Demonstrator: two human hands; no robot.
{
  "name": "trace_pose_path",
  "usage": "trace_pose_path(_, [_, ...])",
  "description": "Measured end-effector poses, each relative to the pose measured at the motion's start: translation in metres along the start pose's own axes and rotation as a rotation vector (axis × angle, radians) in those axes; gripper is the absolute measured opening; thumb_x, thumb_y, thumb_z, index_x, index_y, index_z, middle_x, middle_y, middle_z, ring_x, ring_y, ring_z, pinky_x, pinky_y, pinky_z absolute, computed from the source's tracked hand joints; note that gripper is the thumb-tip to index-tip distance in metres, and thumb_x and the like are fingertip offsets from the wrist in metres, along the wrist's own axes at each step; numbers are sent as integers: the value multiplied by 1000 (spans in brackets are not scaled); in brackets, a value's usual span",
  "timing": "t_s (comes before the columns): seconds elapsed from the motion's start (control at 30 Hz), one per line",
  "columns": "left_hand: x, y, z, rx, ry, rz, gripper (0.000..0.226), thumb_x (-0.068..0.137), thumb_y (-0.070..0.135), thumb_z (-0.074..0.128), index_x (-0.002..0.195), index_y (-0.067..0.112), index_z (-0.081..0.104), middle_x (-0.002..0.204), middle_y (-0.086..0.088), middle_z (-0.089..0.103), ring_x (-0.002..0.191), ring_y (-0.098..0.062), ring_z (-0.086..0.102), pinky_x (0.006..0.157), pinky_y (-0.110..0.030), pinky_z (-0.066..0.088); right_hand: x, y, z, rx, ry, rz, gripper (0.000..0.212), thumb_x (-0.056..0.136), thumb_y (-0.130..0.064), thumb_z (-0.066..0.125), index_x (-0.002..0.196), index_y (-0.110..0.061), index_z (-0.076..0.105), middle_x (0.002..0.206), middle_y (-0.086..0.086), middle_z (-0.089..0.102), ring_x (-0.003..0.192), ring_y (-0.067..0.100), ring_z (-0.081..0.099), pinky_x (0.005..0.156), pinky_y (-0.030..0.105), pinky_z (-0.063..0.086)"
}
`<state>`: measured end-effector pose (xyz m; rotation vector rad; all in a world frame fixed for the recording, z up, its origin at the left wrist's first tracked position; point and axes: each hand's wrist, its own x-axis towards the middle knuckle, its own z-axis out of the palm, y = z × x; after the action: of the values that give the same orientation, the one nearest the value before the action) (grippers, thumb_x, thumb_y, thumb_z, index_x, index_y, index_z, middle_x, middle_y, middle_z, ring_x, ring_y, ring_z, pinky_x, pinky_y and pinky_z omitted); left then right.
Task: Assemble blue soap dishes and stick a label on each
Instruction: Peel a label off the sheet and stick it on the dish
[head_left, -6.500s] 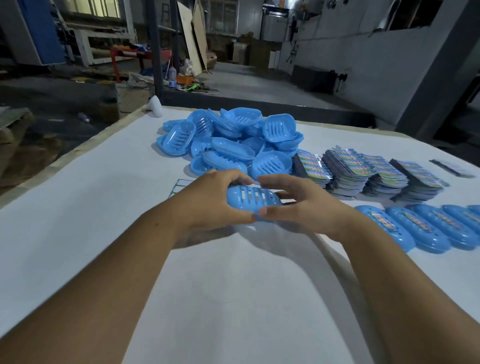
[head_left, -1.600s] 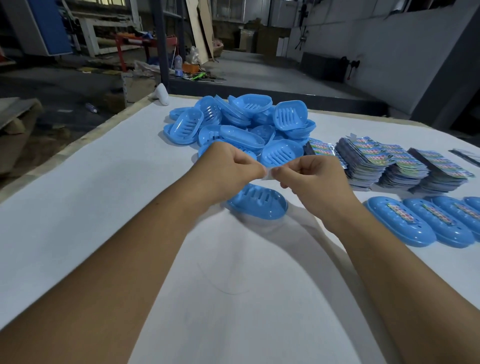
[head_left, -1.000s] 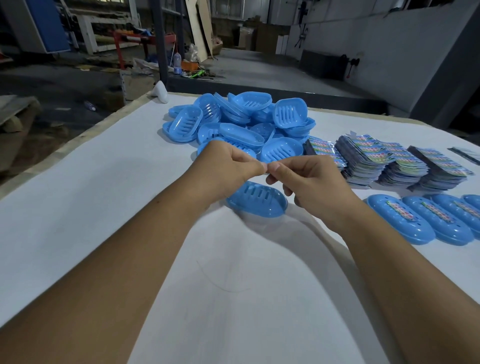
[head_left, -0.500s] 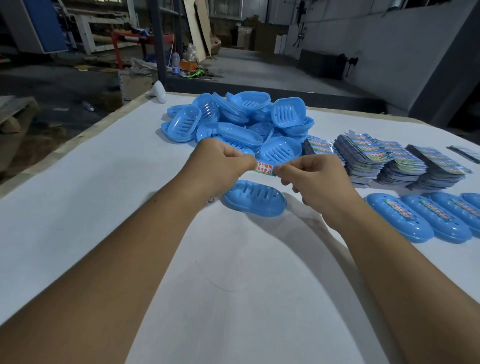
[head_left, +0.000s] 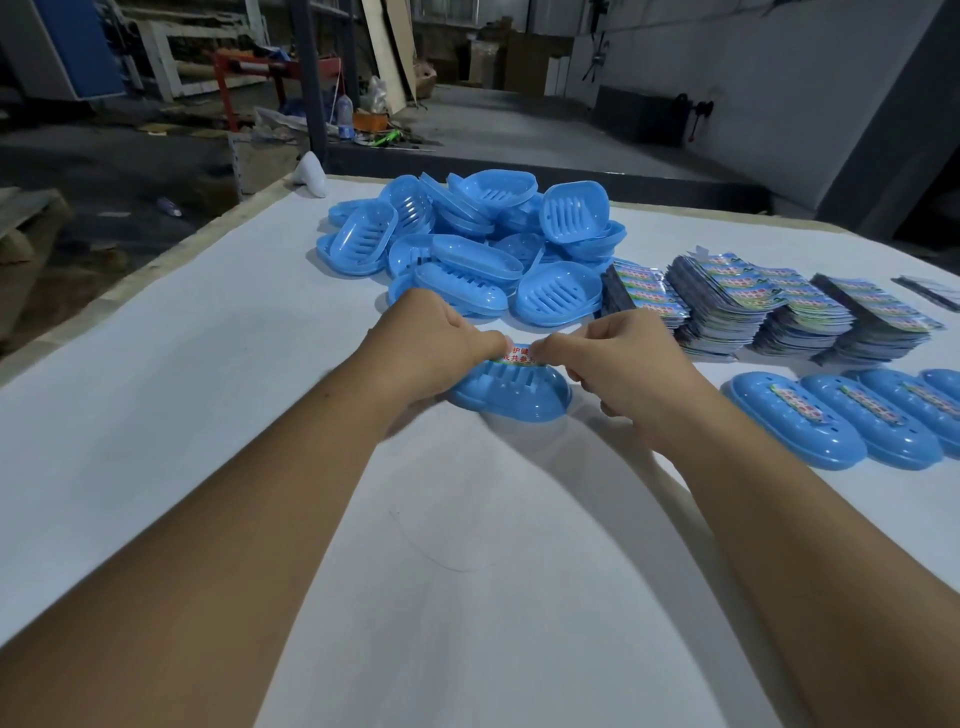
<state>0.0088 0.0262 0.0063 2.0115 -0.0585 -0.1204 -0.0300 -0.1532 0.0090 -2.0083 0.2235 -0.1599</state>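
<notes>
We see our fingers (head_left: 493, 343) curled and pinching a label (head_left: 519, 356) between the two hands: the left hand (head_left: 431, 348) grips its left end, the right hand (head_left: 628, 358) its right end. Only a short strip of the label shows between the fingertips, with red characters on a pale ground; the rest is covered by the fingers, and we cannot tell whether it already touches the plastic. Directly under it lies the blue soap dish (head_left: 511, 397), slotted side up on the white surface (head_left: 208, 415); its left end is hidden behind the left hand.

Beyond the hands rises a heap of loose blue dish parts (head_left: 467, 244), piled so thickly that single pieces are hard to separate. To the right of the heap stand stacks of printed labels (head_left: 753, 301), their print too small to read. Nearer on the right lies a row of finished dishes (head_left: 831, 415) with labels on top, the outermost cut off by the frame edge. A white object (head_left: 310, 174) sits at the far corner of the surface; what it is we cannot make out.
</notes>
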Motion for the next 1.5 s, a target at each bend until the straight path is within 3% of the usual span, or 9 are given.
trace_pose_path(0.1, [0, -1, 0, 27, -28, -16, 56, 51, 46, 82, 85, 3, 76, 89, -16, 77, 96, -34, 74, 92, -53, 58, 0, 2, 3, -35, 1, -17, 35, 69, -29, 83, 63, -15, 51, 56, 2, 31, 46, 16, 23, 39, 18, 18])
trace_pose_path(0.3, [1, 0, -1, 50, -43, -39, 53, 53, 43, 79, 86, 2, 76, 86, -16, 77, 95, -33, 74, 95, -51, 56, 3, 5, 8, -78, 24, -18, 31, 68, -28, 82, 62, -15, 55, 50, -1, 34, 43, 13, 27, 35, 15, 20])
trace_pose_path(0.63, [1, 2, -2, 113, -44, -27, 47, 64, 38, 82, 92, 1, 74, 90, -16, 75, 95, -32, 72, 92, -53, 57, 5, 6, 10, -113, 10, -3, 32, 66, -31, 82, 53, -18, 55, 47, -1, 42, 41, 13, 32, 36, 15, 24])
trace_pose_path(0.77, [2, 2, -1, 187, -15, 4, 43, 69, 39, 82, 89, 2, 72, 80, -11, 72, 81, -28, 69, 89, -51, 57, 5, 6, 10, -110, 9, -2, 29, 67, -31, 82, 55, -17, 59, 48, 0, 43, 42, 12, 34, 37, 16, 26])
trace_pose_path(0.9, [3, 1, -1, 176, -12, -9, 43, 67, 38, 83, 92, 5, 74, 90, -14, 74, 94, -31, 72, 89, -53, 59, 5, 6, 11, -110, 9, -1, 27, 67, -30, 82, 58, -15, 61, 49, 2, 44, 43, 14, 34, 38, 15, 26])
trace_pose_path(1.07, [2, 1, 0, 236, 7, 14, 40, 66, 42, 81, 89, 9, 75, 82, -9, 75, 88, -28, 72, 86, -52, 59, 5, 6, 11, -127, 19, 3, 27, 67, -30, 81, 57, -16, 60, 49, 1, 47, 42, 13, 36, 37, 15, 27])
trace_pose_path(1.37, [3, -1, 1, 190, 4, 22, 39, 63, 36, 80, 83, 3, 74, 80, -16, 74, 90, -34, 73, 85, -56, 59, 7, 6, 11, -129, 14, 6, 27, 67, -30, 81, 56, -16, 61, 47, -2, 50, 38, 10, 37, 35, 14, 27])
trace_pose_path(1.5, [3, -2, 2, 245, 29, 54, 35, 67, 39, 80, 81, 7, 76, 76, -10, 74, 87, -30, 73, 83, -52, 60, 7, 6, 12, -159, 12, -13, 26, 66, -32, 82, 57, -16, 65, 47, -3, 51, 38, 10, 38, 34, 14, 27])
